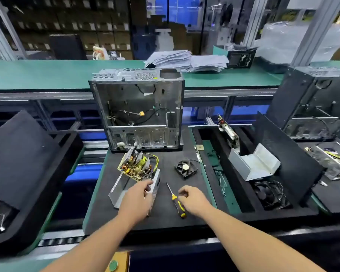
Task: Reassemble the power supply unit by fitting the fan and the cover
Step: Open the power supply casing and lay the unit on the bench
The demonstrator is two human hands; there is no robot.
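On a dark foam mat lies an open grey metal power supply case, with its yellow circuit board tilted up at the far end. My left hand grips the case's right wall, fingers curled over the rim. A black fan with a thin lead rests on the mat to the right. A yellow-and-black screwdriver lies between my hands. My right hand hovers just right of its handle, fingers loosely curled, holding nothing. A bent grey metal cover sits in the right-hand tray.
An empty computer chassis stands upright behind the mat. A black foam tray on the right holds another fan and a board. Another chassis stands far right. Paper stacks lie on the green belt.
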